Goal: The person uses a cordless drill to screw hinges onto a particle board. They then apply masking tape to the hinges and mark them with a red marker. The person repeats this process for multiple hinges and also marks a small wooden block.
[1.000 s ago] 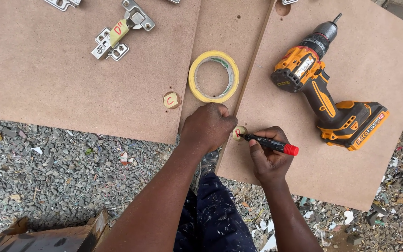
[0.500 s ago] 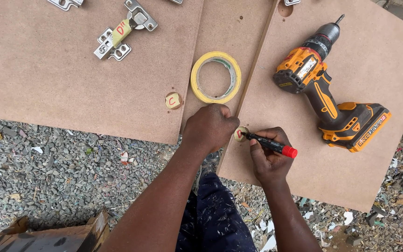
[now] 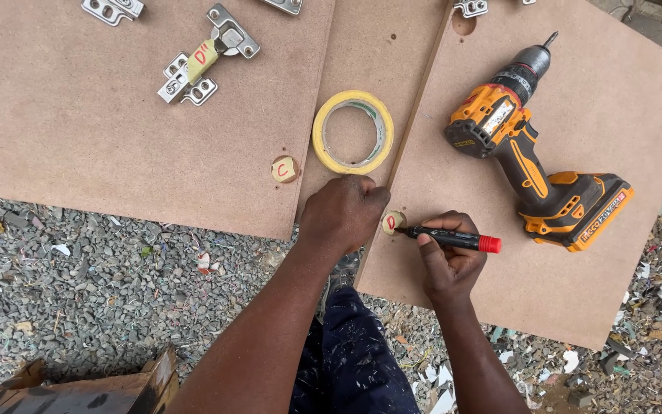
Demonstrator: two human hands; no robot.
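My right hand (image 3: 447, 261) grips a black marker with a red cap (image 3: 453, 239), its tip on a small round taped spot (image 3: 392, 222) in the brown board (image 3: 576, 100), where a red letter shows. My left hand (image 3: 344, 212) is a closed fist resting on the board edge right beside that spot, touching it. A yellow tape roll (image 3: 352, 132) lies just above my left hand. Another taped round spot with a red letter (image 3: 284, 169) sits to the left on the neighbouring board (image 3: 78, 146).
An orange and black cordless drill (image 3: 534, 149) lies on the right board. Metal cabinet hinges (image 3: 207, 54) lie at the top left, one with a yellow tape label. Gravel ground (image 3: 78, 291) lies below the boards, and a cardboard box (image 3: 86, 391) sits at bottom left.
The marker tip has shifted slightly over the taped spot. Both hands stay in place.
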